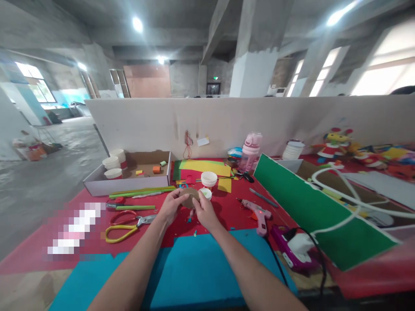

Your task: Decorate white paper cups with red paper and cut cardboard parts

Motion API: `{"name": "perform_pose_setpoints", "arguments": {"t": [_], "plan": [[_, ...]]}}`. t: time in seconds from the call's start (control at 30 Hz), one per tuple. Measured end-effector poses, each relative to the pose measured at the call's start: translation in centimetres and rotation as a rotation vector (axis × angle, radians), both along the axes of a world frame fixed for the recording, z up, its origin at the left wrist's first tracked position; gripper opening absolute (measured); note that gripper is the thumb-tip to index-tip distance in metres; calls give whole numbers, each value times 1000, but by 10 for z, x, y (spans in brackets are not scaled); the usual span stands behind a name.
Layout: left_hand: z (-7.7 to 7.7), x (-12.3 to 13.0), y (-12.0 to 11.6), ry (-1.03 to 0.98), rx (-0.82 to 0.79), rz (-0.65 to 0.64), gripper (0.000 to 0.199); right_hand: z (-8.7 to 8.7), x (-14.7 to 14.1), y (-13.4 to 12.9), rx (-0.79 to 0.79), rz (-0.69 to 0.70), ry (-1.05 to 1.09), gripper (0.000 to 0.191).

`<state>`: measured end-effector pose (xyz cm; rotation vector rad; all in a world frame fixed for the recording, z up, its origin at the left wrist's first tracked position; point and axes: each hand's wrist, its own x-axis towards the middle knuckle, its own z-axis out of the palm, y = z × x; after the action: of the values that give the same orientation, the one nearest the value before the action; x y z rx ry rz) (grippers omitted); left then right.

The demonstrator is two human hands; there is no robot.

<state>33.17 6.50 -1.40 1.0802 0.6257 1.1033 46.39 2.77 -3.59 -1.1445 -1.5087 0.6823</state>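
A round brown disc (189, 199), perhaps cardboard, is held between both hands above the red tabletop. My left hand (171, 205) grips its left edge, thumb on top. On the other side my right hand (204, 210) pinches the right edge with thumb and fingers. Just behind the disc stand a white paper cup (209, 178) and a low white round piece (206, 194), partly covered by my right hand. Scissors with red and yellow handles (129, 225) lie to the left of my left hand. A pink glue gun (257, 214) rests on the right, a red light showing on it.
A white-sided box (126, 186) with cups stands at the back left, near green strips (142, 191). Yellow paper (205, 167) and a pink bottle (251, 151) are behind. Right are a green panel (311, 207) and a purple power strip (288, 250) with cables. Blue sheet (201, 272) lies in front.
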Motion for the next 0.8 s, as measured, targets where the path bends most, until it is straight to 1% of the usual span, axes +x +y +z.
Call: {"name": "perform_pose_setpoints", "arguments": {"t": [0.1,0.13,0.27,0.37,0.43,0.53,0.67,0.73,0.8], "plan": [[-3,-1,-1,28,5,-6,31,-4,-7,2,152,-43,-67,25],[-4,-1,-1,33,12,10,31,-6,-9,3,167,-41,-59,25],[-11,2,-1,11,-11,100,30,-9,-17,2,130,-78,-28,19],[-10,5,-2,-15,-48,74,28,-9,-18,-1,115,-106,-28,17],[-8,5,-3,-44,-66,41,24,-8,-16,-3,101,-87,-41,16],[-3,5,-4,-85,-105,17,14,-8,-13,-5,85,-14,-55,17],[0,3,0,-107,-218,23,10,-10,-15,-2,106,79,-81,22],[0,2,2,-103,-258,54,10,-13,-17,0,107,75,-126,22],[-1,0,4,-94,-274,79,12,-16,-19,2,97,34,-178,21]]}}
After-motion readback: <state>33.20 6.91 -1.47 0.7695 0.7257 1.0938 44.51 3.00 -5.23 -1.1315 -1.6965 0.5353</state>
